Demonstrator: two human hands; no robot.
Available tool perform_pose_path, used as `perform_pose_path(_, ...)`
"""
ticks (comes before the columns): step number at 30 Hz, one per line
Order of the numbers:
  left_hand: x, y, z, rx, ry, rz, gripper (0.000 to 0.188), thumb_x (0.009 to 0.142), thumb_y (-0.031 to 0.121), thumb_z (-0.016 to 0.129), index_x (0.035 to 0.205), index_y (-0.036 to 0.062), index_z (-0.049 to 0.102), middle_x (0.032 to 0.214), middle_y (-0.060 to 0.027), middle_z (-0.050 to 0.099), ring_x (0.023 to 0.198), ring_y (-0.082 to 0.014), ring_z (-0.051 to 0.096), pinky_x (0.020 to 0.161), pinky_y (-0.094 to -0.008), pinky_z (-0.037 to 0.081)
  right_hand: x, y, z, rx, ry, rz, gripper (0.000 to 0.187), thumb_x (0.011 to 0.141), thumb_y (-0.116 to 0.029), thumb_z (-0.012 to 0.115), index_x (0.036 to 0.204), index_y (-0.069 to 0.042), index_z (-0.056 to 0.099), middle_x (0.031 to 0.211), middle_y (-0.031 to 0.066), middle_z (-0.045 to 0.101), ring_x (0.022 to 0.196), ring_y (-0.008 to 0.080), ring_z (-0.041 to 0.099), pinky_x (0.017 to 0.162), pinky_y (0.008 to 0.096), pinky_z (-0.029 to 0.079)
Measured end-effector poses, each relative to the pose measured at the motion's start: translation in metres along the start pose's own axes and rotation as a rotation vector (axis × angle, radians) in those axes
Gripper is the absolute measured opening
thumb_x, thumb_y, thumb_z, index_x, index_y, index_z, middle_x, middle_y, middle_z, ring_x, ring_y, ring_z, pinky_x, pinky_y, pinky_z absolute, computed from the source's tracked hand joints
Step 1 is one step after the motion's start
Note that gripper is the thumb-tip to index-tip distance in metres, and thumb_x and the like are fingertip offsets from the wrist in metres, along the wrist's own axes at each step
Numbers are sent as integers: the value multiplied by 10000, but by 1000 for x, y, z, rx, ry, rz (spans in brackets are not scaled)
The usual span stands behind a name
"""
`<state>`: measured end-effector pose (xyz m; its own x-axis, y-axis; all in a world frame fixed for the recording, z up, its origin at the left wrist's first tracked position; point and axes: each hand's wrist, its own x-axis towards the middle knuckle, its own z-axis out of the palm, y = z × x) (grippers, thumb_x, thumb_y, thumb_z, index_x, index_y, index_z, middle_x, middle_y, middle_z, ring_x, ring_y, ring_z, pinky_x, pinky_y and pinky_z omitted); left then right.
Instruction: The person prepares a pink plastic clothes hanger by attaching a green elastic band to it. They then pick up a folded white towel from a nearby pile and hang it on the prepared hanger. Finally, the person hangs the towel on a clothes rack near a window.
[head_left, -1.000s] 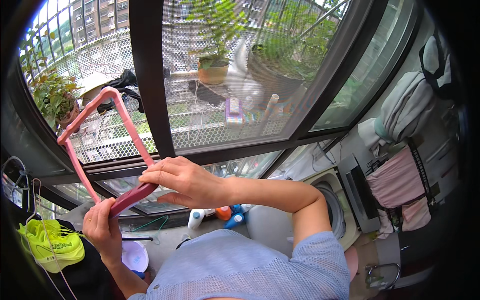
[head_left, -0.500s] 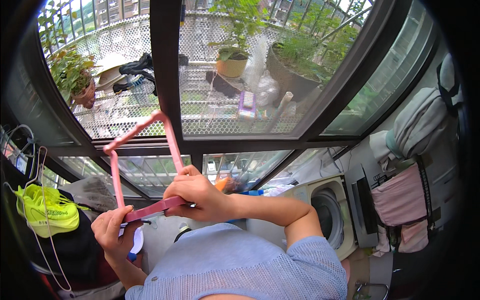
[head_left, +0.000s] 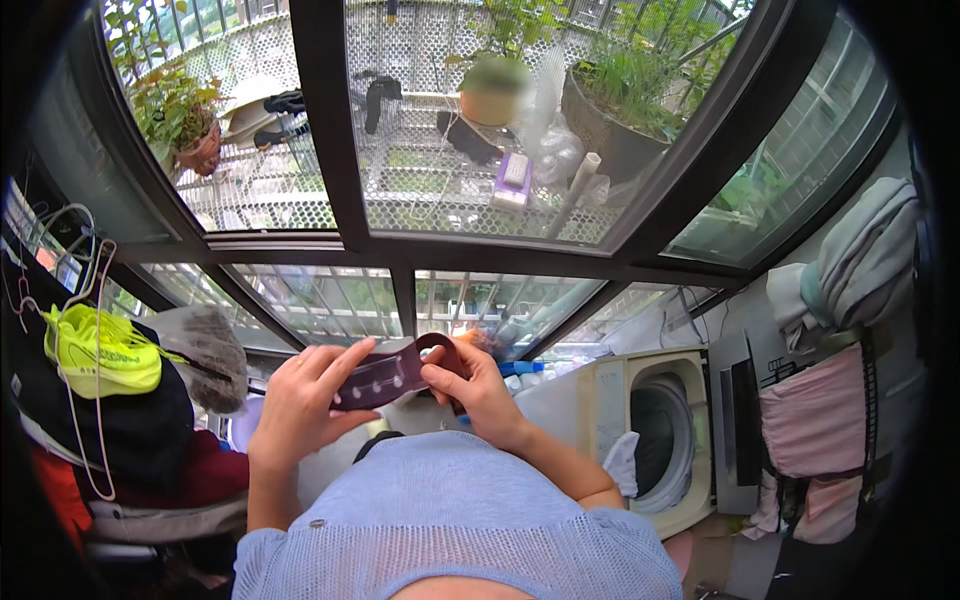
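In front of my chest, a dark maroon strap (head_left: 383,381) with several pale spots on its face is stretched between my hands. My left hand (head_left: 305,398) pinches its left end, thumb below and fingers above. At the other end, my right hand (head_left: 475,392) grips the strap where it curls over into a loop. The fingers of my right hand partly hide this curled end. What lies behind the strap I cannot make out.
At left, a neon yellow shoe (head_left: 103,352) hangs beside a wire hanger (head_left: 88,425) over dark clothes. A front-loading washing machine (head_left: 650,500) stands at right, near a hanging pink towel (head_left: 815,415). Framed windows (head_left: 480,257) rise ahead, with potted plants outside.
A tall, angular pink-looking loop that rose above my hands is no longer up; the strap is now low and compact between them. Both hands have moved to the right.
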<state>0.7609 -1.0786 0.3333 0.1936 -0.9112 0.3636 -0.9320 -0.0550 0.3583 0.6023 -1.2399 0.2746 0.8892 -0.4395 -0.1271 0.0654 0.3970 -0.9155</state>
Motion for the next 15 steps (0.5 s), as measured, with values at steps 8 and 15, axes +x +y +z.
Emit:
perform_pose_path(8, 7, 26, 63, -12, 2, 97, 636, 603, 246, 758, 1202, 141, 570, 846, -44, 581, 717, -220, 591, 641, -330, 483, -49, 23, -46, 1, 181, -36, 194, 870, -157, 614, 1013, -36, 565, 765, -21, 547, 617, 42, 482, 548, 178, 365)
perform_pose_path(15, -33, 46, 74, -7, 38, -64, 638, 546, 219, 772, 1159, 133, 615, 842, -47, 604, 710, -227, 604, 626, -330, 492, -57, 48, -54, -14, 69, 52, 189, 873, -147, 608, 1019, -36, 562, 755, -26, 533, 602, 42, 468, 524, 184, 353)
